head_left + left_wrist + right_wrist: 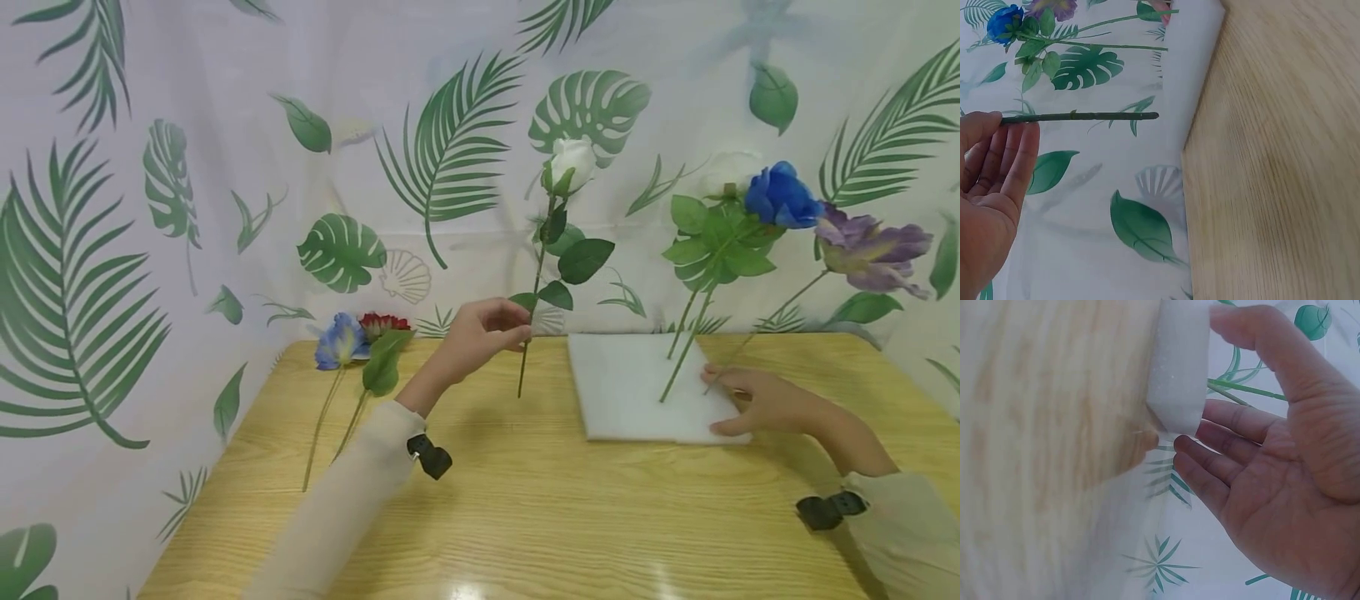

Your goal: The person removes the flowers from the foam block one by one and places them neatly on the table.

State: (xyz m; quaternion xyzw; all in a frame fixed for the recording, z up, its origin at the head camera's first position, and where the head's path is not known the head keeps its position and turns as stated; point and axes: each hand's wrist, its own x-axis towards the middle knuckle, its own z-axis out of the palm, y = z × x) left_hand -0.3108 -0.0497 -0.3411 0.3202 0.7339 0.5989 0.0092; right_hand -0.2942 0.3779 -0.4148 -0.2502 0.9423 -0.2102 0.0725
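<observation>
My left hand (487, 340) pinches the stem (1097, 116) of a white artificial rose (573, 165) between thumb and fingers. The rose stands upright in the air, bloom on top, its lower stem end hanging free left of a white foam board (622, 392). At the board's right side my right hand (783, 407) grips the edge, thumb at the front and fingers farther back; the right wrist view shows them round the foam (1177, 369). A blue flower (782, 196), a purple flower (873, 246) and a pale white flower (731, 173) rise on stems from the board.
On the left of the wooden table (510, 517) lie a light-blue flower (339, 342) and a red flower (384, 323) with a big green leaf (385, 364). A leaf-printed white curtain (480, 50) hangs behind and at the sides.
</observation>
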